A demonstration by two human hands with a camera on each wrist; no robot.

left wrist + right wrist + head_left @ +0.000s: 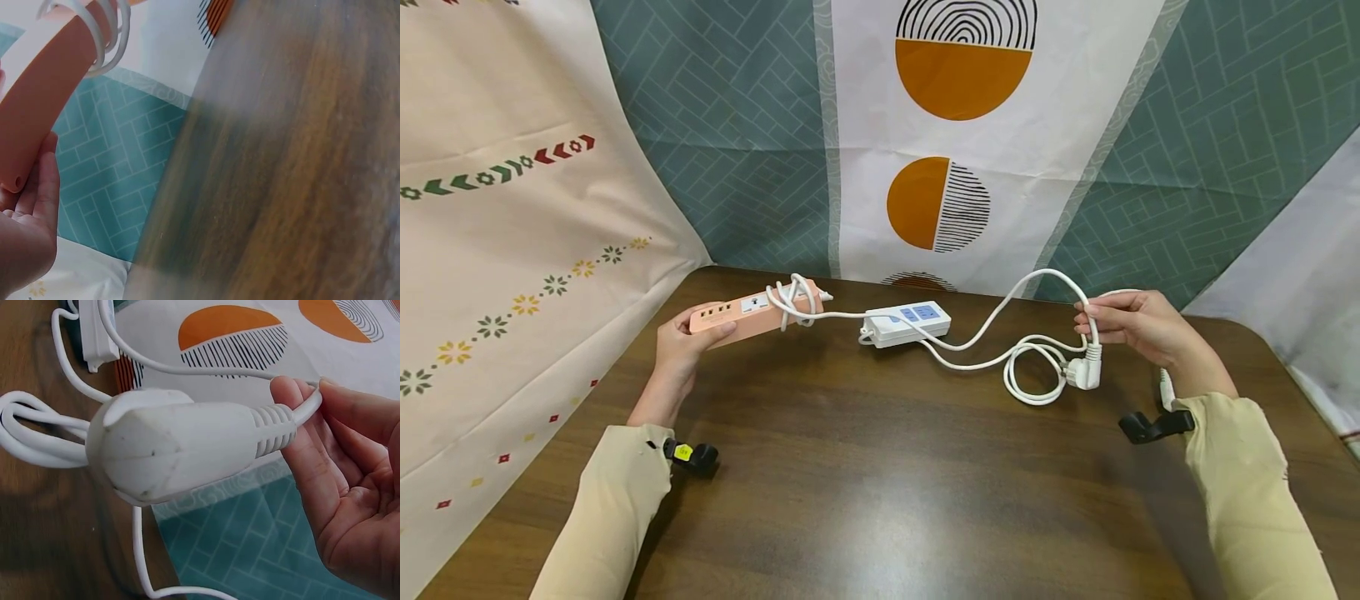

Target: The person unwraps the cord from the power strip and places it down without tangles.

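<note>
My left hand grips one end of a pink power strip, which has a socket and several small ports on its face. White cord is wound round the strip's far end; the left wrist view shows its loops at the top. From there the cord runs right to a white plug. My right hand pinches this cord just behind the plug, between thumb and fingers, and the plug hangs below in the head view. Between the hands lies a white power strip with blue socket faces.
A second white cord lies coiled on the brown table behind the hanging plug. Beside my right wrist a white piece shows, partly hidden by the arm. Patterned cloth hangs along the table's back edge.
</note>
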